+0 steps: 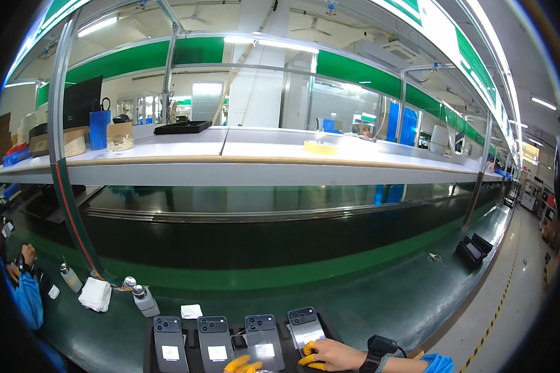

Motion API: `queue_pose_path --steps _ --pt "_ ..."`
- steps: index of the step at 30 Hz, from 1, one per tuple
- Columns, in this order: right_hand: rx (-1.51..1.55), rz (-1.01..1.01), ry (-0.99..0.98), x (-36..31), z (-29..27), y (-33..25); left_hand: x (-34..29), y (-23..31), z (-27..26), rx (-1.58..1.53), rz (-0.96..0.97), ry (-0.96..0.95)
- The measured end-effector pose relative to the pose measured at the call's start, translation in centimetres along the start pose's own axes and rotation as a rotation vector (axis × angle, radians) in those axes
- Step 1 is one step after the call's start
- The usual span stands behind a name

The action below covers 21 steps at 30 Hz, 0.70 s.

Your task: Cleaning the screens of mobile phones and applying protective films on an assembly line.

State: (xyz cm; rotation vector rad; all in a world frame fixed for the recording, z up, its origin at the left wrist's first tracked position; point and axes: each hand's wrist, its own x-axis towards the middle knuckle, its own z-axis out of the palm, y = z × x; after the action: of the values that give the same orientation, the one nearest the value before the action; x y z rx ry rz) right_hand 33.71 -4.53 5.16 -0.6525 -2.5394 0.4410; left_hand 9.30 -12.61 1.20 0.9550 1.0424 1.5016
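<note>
Far left, a co-worker's blue sleeve point(28, 298) at the green belt; a folded white cloth point(96, 293) and two small clear dispenser bottles point(144, 299) stand near it, handy for wiping, I judge. Four grey smartphones lie back-up in a row on a black tray point(148, 348). My left hand point(242, 365), yellow finger cots on, sits at the frame's lower edge below the third grey smartphone point(264, 340); grip cannot be told. My right hand point(331, 355) rests fingers spread, flat on the fourth grey smartphone point(306, 329), clamping nothing

left hand point(242, 365) mostly cut off by bottom edge, grip unreadable, phone tray point(148, 348) front edge cropped, co-worker point(25, 292) clipped at left rim
</note>
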Motion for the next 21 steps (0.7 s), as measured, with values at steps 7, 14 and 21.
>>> queue_pose_path --steps 7,14,21 --pt "0.05 0.066 -0.125 0.2 -0.2 2.3 0.2 -0.3 0.4 0.024 -0.023 0.007" --pt "0.585 0.542 -0.325 -1.1 -0.5 6.7 -0.4 2.6 4.2 0.529 0.288 -0.485" --pt "0.949 0.694 -0.216 -2.1 -0.5 8.2 1.7 -1.9 9.2 0.848 0.571 -0.617"
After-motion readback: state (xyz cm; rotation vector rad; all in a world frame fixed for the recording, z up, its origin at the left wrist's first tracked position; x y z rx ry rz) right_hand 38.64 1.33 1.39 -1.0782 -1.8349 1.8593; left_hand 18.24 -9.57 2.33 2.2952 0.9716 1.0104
